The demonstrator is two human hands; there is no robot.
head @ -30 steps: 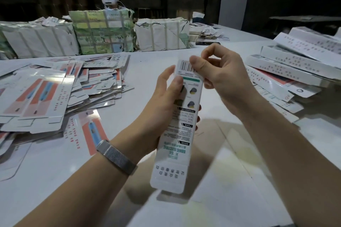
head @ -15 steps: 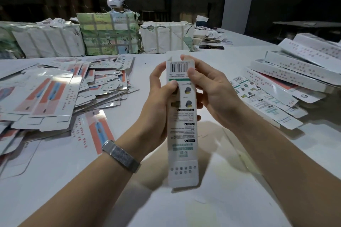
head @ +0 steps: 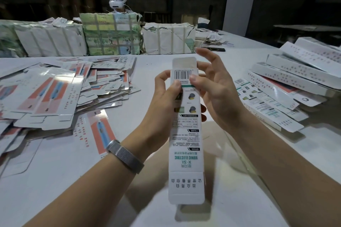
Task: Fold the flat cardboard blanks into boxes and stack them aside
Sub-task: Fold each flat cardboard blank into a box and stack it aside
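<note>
I hold a long white printed box (head: 185, 143) upright above the table, barcode end away from me. My left hand (head: 164, 96) grips its upper left side, thumb on the printed face. My right hand (head: 215, 86) holds the upper right edge with the thumb on the front by the barcode, while the other fingers spread loosely behind. The top flap (head: 184, 63) stands up, unfolded. A heap of flat blanks (head: 55, 90) lies to the left. Folded boxes (head: 299, 75) are piled at the right.
Wrapped bundles (head: 110, 37) line the far side of the white table (head: 276, 171). A person wearing a headset (head: 118, 2) sits behind them. One loose blank (head: 97, 131) lies near my left wrist.
The box has turned more upright and its top flap now stands open above the barcode. My right hand's fingers have lifted and spread, with the thumb staying on the box.
</note>
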